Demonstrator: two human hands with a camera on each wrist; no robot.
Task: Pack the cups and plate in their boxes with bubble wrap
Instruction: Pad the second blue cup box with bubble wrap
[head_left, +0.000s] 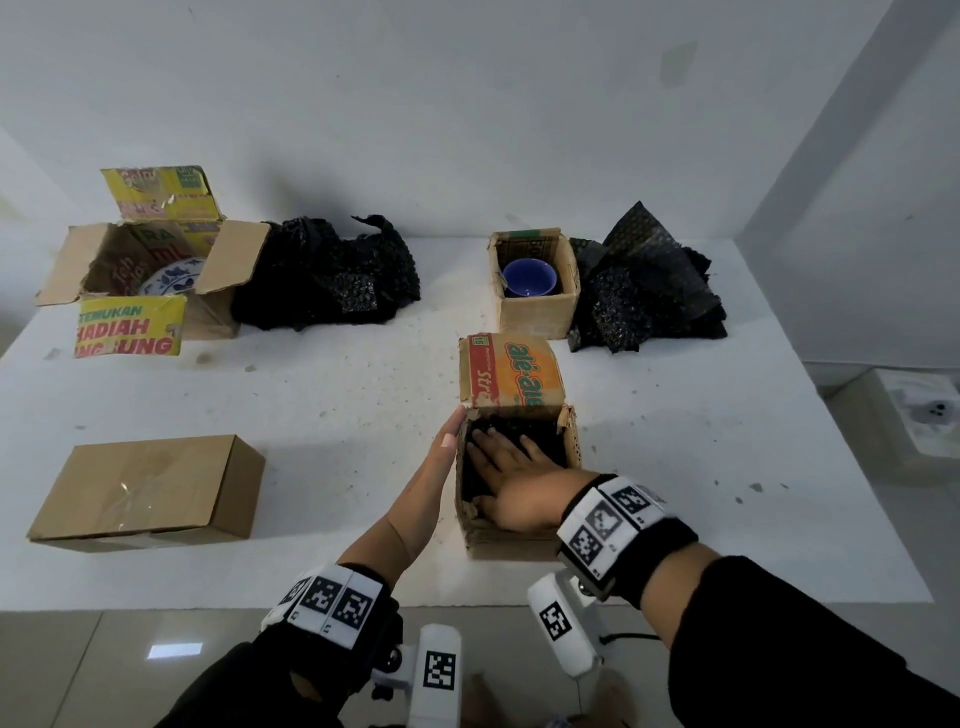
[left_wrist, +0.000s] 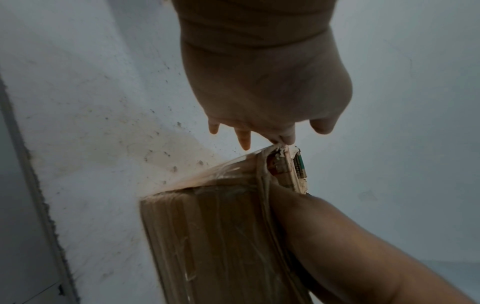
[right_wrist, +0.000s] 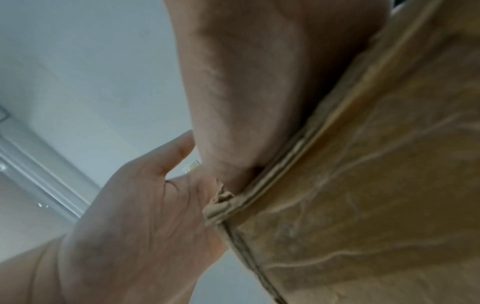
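- Our right hand (head_left: 511, 475) lies flat inside the near box (head_left: 511, 540), fingers straight and spread, pressing down on the black bubble wrap (head_left: 545, 434) that fills it; it clasps nothing.
- Our left hand (head_left: 439, 457) stands with straight fingers laid flat against the outside of the box's left wall, steadying it rather than grasping.
- The box's orange printed lid flap (head_left: 511, 371) stands open at the far side. Whether a cup sits under the wrap we cannot tell.
- A blue cup (head_left: 530, 278) sits uncovered in the small box (head_left: 535, 309) further back, with a heap of black wrap (head_left: 649, 291) just beside it on the right.
- The blue-patterned plate (head_left: 174, 278) lies in the large open box (head_left: 130, 283) at far left, another pile of wrap (head_left: 327, 278) touching that box's right side.
- A closed brown box (head_left: 148, 491) rests at near left on the white table (head_left: 363, 395).
- We judge the cup and plate to be hard, smooth and breakable, so they are best lifted by the body or under the rim, not pinched at an edge.
- The wrap looks light, soft and springy; it will likely push back, so flat-handed pressing suits it.
- The cardboard is worn and torn at the corners, so we would hold it by the walls.
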